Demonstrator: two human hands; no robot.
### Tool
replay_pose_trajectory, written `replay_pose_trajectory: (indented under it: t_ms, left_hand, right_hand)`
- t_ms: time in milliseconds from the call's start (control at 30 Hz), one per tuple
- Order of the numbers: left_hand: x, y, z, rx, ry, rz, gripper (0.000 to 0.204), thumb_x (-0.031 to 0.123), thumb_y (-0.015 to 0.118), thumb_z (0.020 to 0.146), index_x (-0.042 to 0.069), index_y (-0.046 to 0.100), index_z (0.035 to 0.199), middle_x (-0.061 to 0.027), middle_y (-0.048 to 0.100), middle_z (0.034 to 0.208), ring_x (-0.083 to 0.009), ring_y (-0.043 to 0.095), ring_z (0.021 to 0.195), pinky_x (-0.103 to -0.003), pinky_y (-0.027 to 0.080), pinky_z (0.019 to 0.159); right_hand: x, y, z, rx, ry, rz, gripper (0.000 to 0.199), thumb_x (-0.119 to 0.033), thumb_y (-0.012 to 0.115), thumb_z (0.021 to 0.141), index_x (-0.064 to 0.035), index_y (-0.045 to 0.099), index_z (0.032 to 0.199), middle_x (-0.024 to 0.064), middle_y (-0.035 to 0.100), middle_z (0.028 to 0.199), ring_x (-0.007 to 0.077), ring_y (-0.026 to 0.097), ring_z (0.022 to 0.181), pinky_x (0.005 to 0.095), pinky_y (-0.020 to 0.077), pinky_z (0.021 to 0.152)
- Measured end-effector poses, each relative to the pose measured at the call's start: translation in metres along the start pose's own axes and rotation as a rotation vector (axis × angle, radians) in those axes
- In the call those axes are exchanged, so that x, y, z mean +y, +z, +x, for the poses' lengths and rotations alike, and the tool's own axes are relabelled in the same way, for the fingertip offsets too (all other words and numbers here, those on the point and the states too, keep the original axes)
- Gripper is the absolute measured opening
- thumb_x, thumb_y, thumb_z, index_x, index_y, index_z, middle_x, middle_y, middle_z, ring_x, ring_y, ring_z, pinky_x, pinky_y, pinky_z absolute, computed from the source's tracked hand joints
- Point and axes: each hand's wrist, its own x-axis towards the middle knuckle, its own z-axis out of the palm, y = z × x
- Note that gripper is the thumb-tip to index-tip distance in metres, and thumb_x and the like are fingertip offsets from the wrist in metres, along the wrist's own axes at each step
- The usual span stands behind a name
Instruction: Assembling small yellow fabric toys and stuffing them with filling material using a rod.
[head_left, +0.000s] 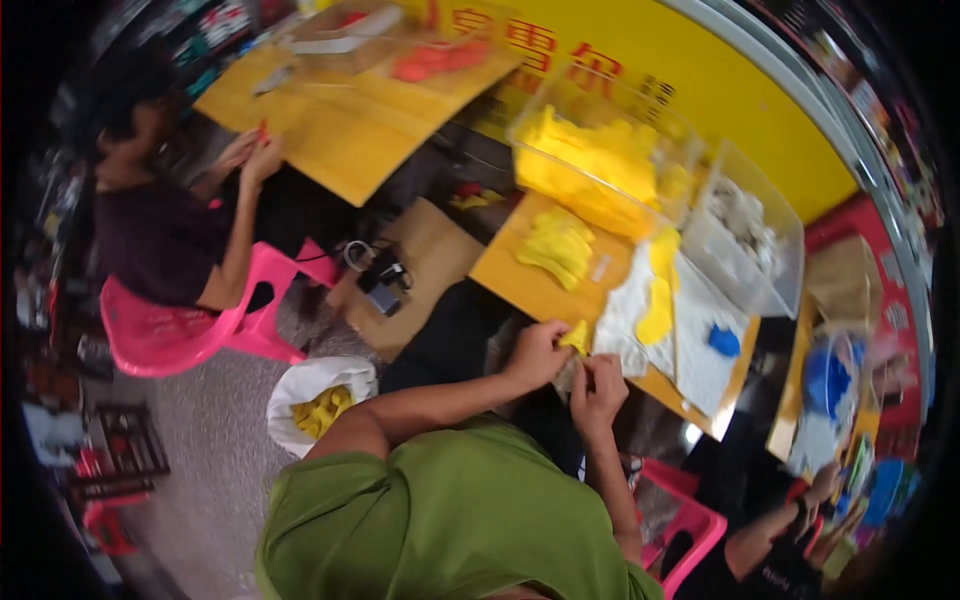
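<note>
Just off the near edge of the wooden table (490, 268), my left hand (538, 357) pinches a small yellow piece (577, 337) that looks soft, like cloth or foam. My right hand (599, 392) is closed close beside it, fingertips together; whatever it grips is too small and blurred to make out. On the tabletop lie a stack of yellow pieces (557, 247), a white cloth (622, 310) and a long yellow strip (657, 300). A blue lump (723, 341) rests on a white sheet (698, 350) to the right.
Behind the stack stands a clear bin of yellow pieces (590, 165), beside a clear bin of whitish material (745, 225). A white bag (290, 395) with yellow pieces sits on the floor at left. One person (160, 230) sits on a pink chair (165, 335); another person's arm (765, 540) shows lower right.
</note>
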Motion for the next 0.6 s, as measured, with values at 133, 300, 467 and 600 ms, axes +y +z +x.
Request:
replay_pose_trajectory:
  t_ms: [133,300,467,600]
  left_hand:
    - [0.012,-0.002,-0.004,0.088,0.025,-0.068,0.026,0.009,0.067,0.071,-0.002,0.060,0.093,-0.0185,0.064,0.082,-0.0295,0.064,0.076,-0.035,0.050,0.067]
    - [0.016,-0.006,-0.005,0.059,-0.002,-0.061,0.025,0.005,0.065,0.077,-0.005,0.057,0.099,-0.0100,0.064,0.084,-0.0118,0.059,0.074,-0.028,0.048,0.065]
    - [0.027,-0.012,-0.005,0.017,-0.050,-0.051,0.025,0.004,0.064,0.078,-0.005,0.058,0.100,-0.0112,0.065,0.086,-0.0128,0.062,0.077,-0.027,0.049,0.068]
    - [0.024,-0.011,-0.007,0.031,-0.014,-0.095,0.026,0.007,0.066,0.074,-0.004,0.060,0.097,-0.0141,0.065,0.083,-0.0194,0.064,0.076,-0.031,0.050,0.067]
  right_hand:
    - [0.000,0.014,-0.006,0.031,-0.041,-0.158,0.010,0.001,0.062,0.077,-0.0013,0.060,0.087,0.0143,0.057,0.077,0.0307,0.059,0.067,0.0355,0.0477,0.056]
    - [0.000,0.021,-0.005,0.104,0.025,-0.090,0.007,-0.001,0.065,0.076,0.0003,0.061,0.082,0.0131,0.057,0.075,0.0275,0.057,0.064,0.0333,0.0467,0.057]
    - [0.005,0.024,-0.009,0.146,0.332,0.188,0.004,0.002,0.064,0.077,0.0019,0.060,0.079,0.0056,0.057,0.072,0.0132,0.052,0.062,0.0237,0.0431,0.059]
    - [0.018,0.025,-0.013,0.120,0.530,0.362,0.005,0.003,0.064,0.079,0.0020,0.059,0.079,-0.0002,0.057,0.070,0.0054,0.050,0.064,0.0198,0.0425,0.059]
